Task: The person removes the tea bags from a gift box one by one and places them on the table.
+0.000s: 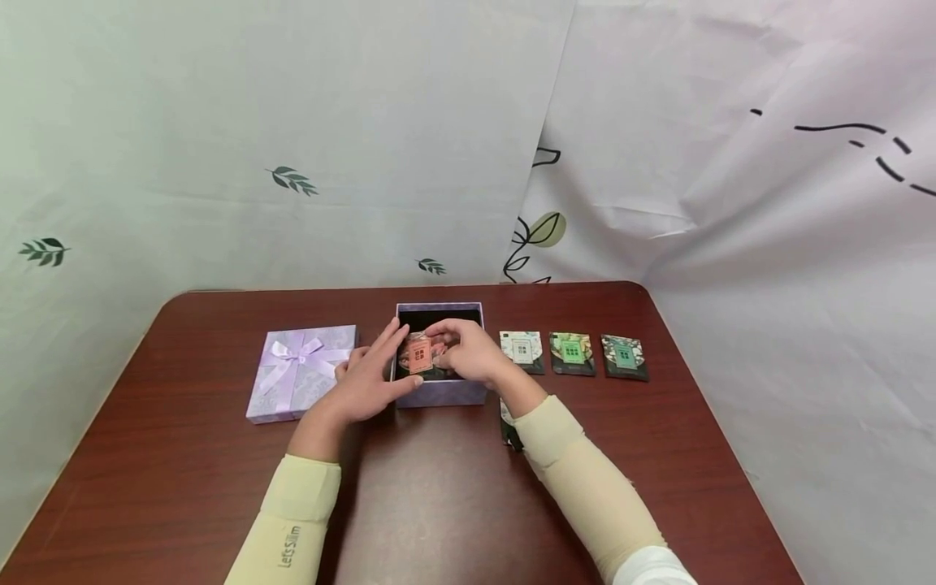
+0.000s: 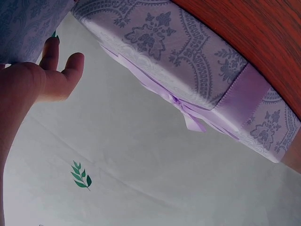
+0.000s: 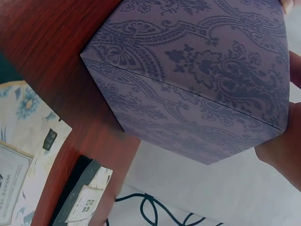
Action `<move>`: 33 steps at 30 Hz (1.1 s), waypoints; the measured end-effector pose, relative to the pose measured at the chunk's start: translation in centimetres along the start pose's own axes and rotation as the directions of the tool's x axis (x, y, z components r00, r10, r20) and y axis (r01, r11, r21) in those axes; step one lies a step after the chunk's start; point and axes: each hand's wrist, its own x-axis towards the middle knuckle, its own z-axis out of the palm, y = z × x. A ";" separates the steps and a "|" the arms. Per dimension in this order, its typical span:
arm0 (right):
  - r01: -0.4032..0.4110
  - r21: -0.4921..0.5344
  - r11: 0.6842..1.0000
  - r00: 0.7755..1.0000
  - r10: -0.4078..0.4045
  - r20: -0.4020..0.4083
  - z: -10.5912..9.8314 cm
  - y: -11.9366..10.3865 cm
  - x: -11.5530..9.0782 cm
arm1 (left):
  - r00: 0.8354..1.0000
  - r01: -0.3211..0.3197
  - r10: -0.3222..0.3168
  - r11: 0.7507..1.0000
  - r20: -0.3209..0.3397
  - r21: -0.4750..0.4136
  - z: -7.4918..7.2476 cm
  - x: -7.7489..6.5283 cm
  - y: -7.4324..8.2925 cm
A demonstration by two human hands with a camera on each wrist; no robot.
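Note:
A purple patterned gift box (image 1: 441, 396) stands uncovered on the table, its inside dark. A tea packet with a red label (image 1: 420, 355) lies tilted within its walls. My right hand (image 1: 471, 353) reaches over the box's right side and pinches that packet near its right edge. Along the left wall, my left hand (image 1: 366, 386) rests with fingers extended and the thumb near the front rim. In the left wrist view, the left hand (image 2: 47, 80) is beside the box wall (image 2: 28, 28). The right wrist view shows the box (image 3: 211, 70) hiding most of the right hand.
Left of the box lies its lid (image 1: 281, 357) with a ribbon bow. To the right, a white packet (image 1: 522, 366), a yellow-green packet (image 1: 573, 354) and a teal-labelled packet (image 1: 625, 357) form a row. Another packet (image 1: 507, 418) is partly under the right forearm. A cloth backdrop (image 1: 439, 162) hangs behind.

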 end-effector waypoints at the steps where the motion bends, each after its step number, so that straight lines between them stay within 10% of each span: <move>1: 0.003 -0.005 1.000 1.000 -0.003 -0.003 0.0 0.0 -0.1 | 1.000 -0.001 0.001 1.000 -0.001 0.000 0.0 0.0 0.0; 33: 0.008 0.084 0.996 0.998 -0.002 -0.069 -2.7 -0.1 -2.8 | 1.000 0.011 -0.011 1.000 0.014 -0.017 -0.1 0.1 -0.1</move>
